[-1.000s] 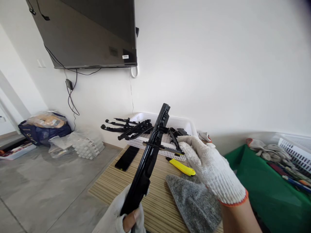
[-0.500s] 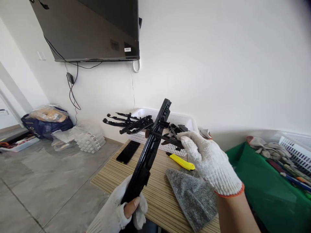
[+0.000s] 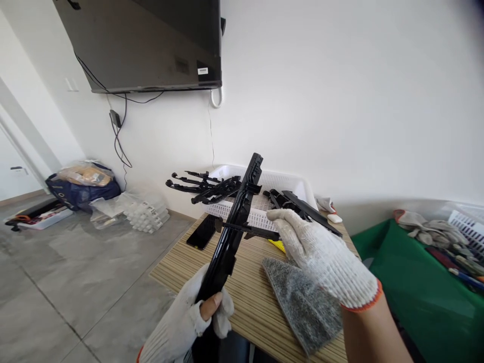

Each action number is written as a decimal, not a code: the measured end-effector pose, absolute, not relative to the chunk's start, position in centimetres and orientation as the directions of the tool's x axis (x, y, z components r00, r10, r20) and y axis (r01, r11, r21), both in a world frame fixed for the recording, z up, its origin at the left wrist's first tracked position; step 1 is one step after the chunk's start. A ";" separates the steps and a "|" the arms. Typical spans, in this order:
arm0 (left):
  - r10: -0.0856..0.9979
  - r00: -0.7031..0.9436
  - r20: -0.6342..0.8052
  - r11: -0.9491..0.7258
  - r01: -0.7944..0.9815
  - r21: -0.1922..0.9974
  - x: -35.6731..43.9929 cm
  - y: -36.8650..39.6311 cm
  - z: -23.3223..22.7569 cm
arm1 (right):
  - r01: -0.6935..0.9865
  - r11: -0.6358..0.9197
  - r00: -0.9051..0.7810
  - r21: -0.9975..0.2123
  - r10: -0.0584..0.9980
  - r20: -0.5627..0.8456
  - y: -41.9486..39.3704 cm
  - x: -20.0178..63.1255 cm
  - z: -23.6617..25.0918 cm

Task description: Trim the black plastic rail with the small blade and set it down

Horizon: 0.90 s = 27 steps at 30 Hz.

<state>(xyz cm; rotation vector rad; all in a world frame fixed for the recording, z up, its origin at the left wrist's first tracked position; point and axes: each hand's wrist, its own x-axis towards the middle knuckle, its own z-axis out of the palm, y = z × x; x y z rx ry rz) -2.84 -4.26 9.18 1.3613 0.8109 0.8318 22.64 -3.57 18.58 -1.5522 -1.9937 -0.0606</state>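
My left hand (image 3: pixel 196 315), in a white knit glove with a bare thumb, grips the lower end of a long black plastic part (image 3: pixel 236 222) that slants up and away over the table. My right hand (image 3: pixel 317 254), gloved too, holds a thin black tool (image 3: pixel 249 230) whose tip rests across the middle of the long part. A grey cloth (image 3: pixel 298 302) lies just under my right hand. The yellow utility knife (image 3: pixel 278 245) is mostly hidden behind that hand.
A white basket (image 3: pixel 287 182) with several black parts stands at the far table edge. A dark phone (image 3: pixel 202 232) lies on the striped wooden table (image 3: pixel 253 302). A green-covered table (image 3: pixel 423 292) with gloves and tools is at right. Bags and boxes (image 3: pixel 109 199) sit on the floor at left.
The tool in my right hand has dropped lower along the long part. My right hand now covers most of the yellow knife. The view has shifted a little to the left.
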 end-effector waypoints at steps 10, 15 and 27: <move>0.860 0.511 0.013 0.032 -0.078 0.996 -2.4 -4.0 9.3 | 0.918 0.225 -0.053 -0.326 0.886 0.461 -3.3 22.3 19.0; 0.874 0.483 0.048 0.080 -0.241 0.967 0.9 -1.7 8.8 | 0.913 0.209 -0.017 -0.350 0.876 0.482 -3.3 23.5 19.3; 0.828 0.561 0.011 0.186 -0.293 0.938 2.3 -1.4 6.8 | 0.923 0.131 0.016 -0.361 0.926 0.378 -3.2 24.6 19.4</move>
